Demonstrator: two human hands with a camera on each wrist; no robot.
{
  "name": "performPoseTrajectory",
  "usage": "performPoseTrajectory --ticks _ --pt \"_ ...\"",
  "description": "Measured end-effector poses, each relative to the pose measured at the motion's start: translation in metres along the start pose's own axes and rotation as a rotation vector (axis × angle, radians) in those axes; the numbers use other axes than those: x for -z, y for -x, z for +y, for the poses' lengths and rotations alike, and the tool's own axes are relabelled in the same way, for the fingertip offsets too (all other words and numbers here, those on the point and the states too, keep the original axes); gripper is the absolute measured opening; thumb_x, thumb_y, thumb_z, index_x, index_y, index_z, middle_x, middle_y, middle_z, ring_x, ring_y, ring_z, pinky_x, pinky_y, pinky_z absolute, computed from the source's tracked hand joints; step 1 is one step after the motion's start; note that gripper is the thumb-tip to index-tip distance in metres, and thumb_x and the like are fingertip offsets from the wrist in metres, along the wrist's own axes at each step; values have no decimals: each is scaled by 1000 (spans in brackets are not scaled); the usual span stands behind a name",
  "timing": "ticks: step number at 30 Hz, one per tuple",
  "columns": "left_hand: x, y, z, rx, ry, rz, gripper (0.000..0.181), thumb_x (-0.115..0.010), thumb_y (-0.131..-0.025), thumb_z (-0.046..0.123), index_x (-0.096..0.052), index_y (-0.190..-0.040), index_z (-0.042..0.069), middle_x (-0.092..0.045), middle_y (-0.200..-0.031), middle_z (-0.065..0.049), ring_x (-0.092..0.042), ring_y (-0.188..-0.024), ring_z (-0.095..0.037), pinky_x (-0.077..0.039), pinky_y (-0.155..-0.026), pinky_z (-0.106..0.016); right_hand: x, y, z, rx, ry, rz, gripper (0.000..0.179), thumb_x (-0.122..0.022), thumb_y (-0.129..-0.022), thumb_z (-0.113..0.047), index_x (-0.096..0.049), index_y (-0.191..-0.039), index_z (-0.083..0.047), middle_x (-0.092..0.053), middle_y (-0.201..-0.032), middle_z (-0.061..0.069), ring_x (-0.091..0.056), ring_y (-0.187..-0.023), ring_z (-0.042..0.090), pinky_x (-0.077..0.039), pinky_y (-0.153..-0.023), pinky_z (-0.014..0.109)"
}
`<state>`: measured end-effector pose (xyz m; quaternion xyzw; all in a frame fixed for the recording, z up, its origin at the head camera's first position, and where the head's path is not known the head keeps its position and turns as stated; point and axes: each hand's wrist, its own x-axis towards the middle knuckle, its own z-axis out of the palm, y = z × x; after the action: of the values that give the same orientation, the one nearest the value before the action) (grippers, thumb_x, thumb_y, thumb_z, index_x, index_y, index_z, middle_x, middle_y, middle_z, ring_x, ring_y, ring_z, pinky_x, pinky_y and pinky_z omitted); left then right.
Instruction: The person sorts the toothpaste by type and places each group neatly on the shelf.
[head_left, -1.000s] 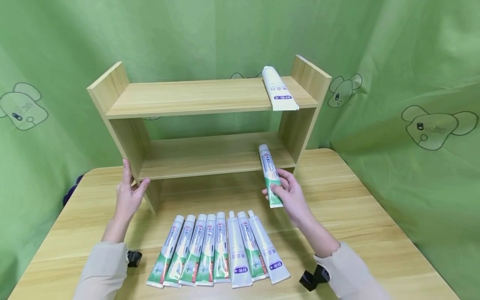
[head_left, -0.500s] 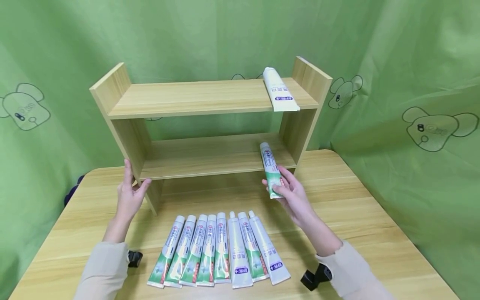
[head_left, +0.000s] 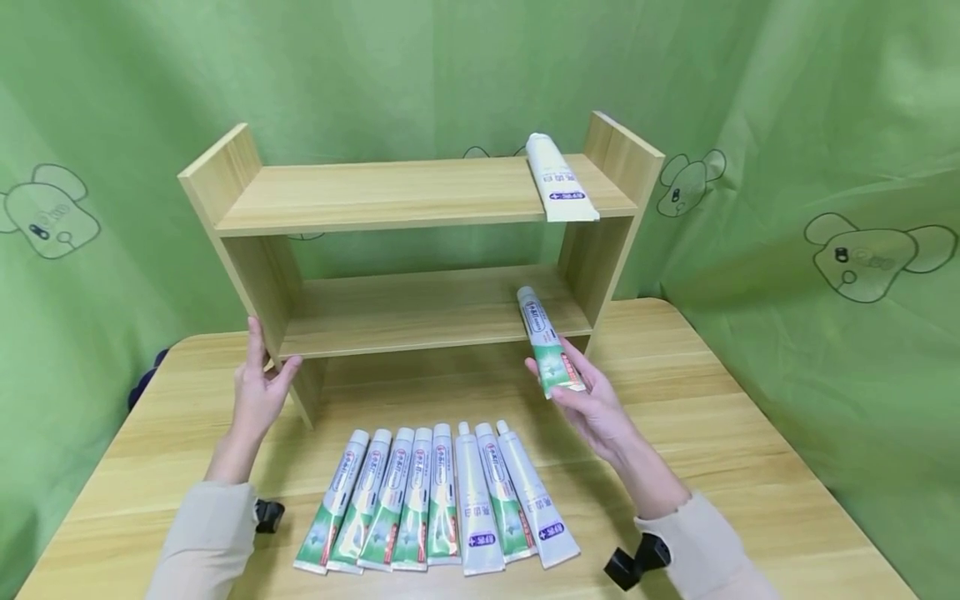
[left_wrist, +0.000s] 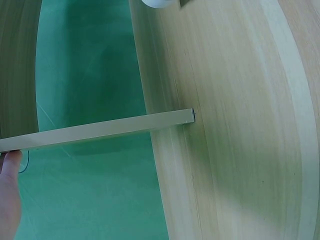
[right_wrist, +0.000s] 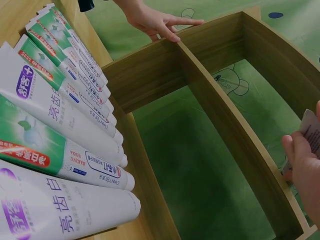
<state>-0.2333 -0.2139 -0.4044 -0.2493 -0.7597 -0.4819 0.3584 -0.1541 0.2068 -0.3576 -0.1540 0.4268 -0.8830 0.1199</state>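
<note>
A green-and-white toothpaste tube (head_left: pixel 542 330) is held near its flat crimped end by my right hand (head_left: pixel 602 414), thumb on top. Its capped end points away from me and overlaps the right part of the middle board of the wooden shelf (head_left: pixel 420 312). In the right wrist view only an edge of the held tube (right_wrist: pixel 311 131) shows. My left hand (head_left: pixel 257 393) touches the shelf's left side panel, with the index finger straight along it and the thumb at the middle board's front corner. On the top board lies a white toothpaste tube (head_left: pixel 557 177), crimped end slightly past the front edge.
Several green-and-white tubes (head_left: pixel 381 500) and two white tubes (head_left: pixel 477 508) lie in a fanned row on the wooden table (head_left: pixel 712 433), caps toward the shelf. A green curtain (head_left: pixel 360 75) hangs behind. Black camera mounts (head_left: pixel 637 562) sit at the wrists.
My right hand has shifted slightly right and its grip has slid toward the tube's crimped end; the tube now tilts more. The left hand and the row of tubes stay put.
</note>
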Motion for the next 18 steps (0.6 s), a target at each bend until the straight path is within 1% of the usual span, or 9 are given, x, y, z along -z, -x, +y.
performPoseTrajectory --ticks 4,7,11,14,18 --pt "0 1 2 14 9 -14 86 -60 -85 -1 -8 -147 30 -35 -129 -41 -45 -100 -61 -44 -82 -5 0 1 4 69 -21 9 88 -42 -80 22 11 -144 -6 17 -148 22 -53 -113 14 -53 -79 14" --pt "0 2 4 13 1 -18 86 -60 -85 0 -7 -147 29 -35 -128 -42 -45 -101 -61 -43 -83 -6 -1 0 5 117 -18 40 87 -46 -82 19 10 -144 -3 16 -148 23 -54 -112 14 -53 -78 12" --pt "0 1 3 10 -2 -13 86 -60 -85 0 -7 -147 29 -35 -128 -42 -44 -102 -60 -43 -84 -6 -2 0 6 162 2 118 85 -52 -82 15 5 -144 1 8 -148 25 -57 -108 15 -52 -79 12" --pt "0 1 2 11 -2 -11 85 -60 -86 0 -7 -147 28 -35 -128 -42 -44 -102 -60 -44 -84 -7 -3 -1 7 180 50 197 80 -51 -84 14 0 -144 3 -1 -148 26 -58 -105 14 -52 -79 11" --pt "0 0 3 13 -4 -16 86 -60 -85 -1 -7 -147 28 -34 -128 -42 -44 -102 -61 -44 -84 -7 -4 -2 7 182 127 306 72 -48 -86 13 -6 -144 3 -9 -148 25 -59 -104 11 -49 -86 12"
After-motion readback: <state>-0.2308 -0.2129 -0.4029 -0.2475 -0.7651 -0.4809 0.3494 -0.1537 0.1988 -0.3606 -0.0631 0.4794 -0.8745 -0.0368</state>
